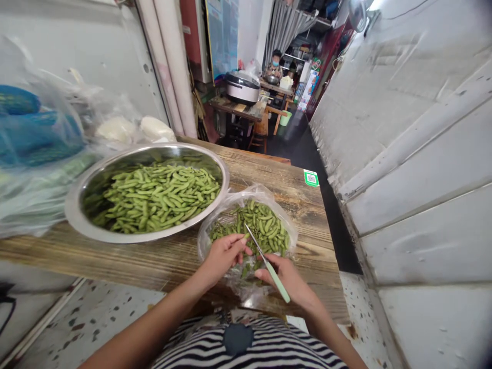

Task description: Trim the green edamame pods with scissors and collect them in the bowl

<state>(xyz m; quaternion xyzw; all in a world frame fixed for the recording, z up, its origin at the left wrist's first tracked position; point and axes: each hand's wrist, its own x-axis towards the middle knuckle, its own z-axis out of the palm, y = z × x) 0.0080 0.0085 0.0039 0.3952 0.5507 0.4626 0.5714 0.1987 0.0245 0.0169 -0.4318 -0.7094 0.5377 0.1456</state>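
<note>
My left hand (pixel 226 252) is closed in a pinch on a green soybean pod (pixel 246 236), only its tip showing. My right hand (pixel 286 277) is wrapped round scissors (pixel 277 283) with pale green handles. Their blades point up and left, close to the pod; whether they touch it I cannot tell. Both hands are over a clear plastic bag (pixel 291 237), opened wide, with loose pods (pixel 267 223) and stem bits inside. Left of it, a large steel basin (pixel 226 179) holds many green pods (pixel 161 195).
Plastic bags (pixel 34 189), one around a blue container, crowd the wooden table's (pixel 307 215) left end. A green QR card (pixel 311 178) lies at the far right corner. A white wall (pixel 415 154) runs along the right. Farther back, a cooker (pixel 243 88) and a seated person (pixel 274 66) appear.
</note>
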